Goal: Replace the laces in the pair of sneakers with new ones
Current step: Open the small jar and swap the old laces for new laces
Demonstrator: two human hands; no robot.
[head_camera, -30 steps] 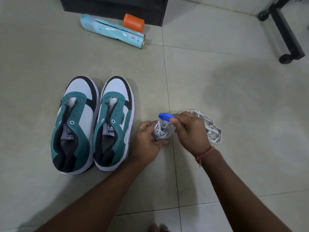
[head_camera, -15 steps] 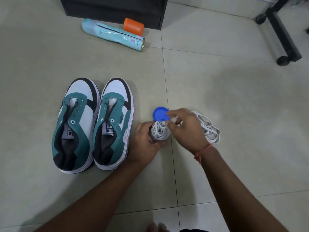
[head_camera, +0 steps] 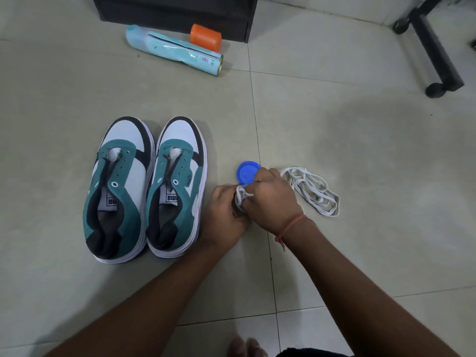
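White lace point(head_camera: 242, 198) shows only as a small bunch between the two hands at frame centre, the rest hidden by fingers. The left hand point(head_camera: 226, 215) curls around it and the right hand point(head_camera: 270, 202) pinches its top, also covering part of a blue lid point(head_camera: 246, 173). A loose lace pile point(head_camera: 313, 191) lies just right of them. The two unlaced sneakers point(head_camera: 146, 186) stand side by side at centre left, toes toward the frame top. Bare tile floor point(head_camera: 360, 150) opens to the right.

left hand point(head_camera: 226, 210) + right hand point(head_camera: 270, 199): hold lace bundle point(head_camera: 242, 197) | sneakers point(head_camera: 146, 186) unlaced, left | loose laces point(head_camera: 313, 191) right
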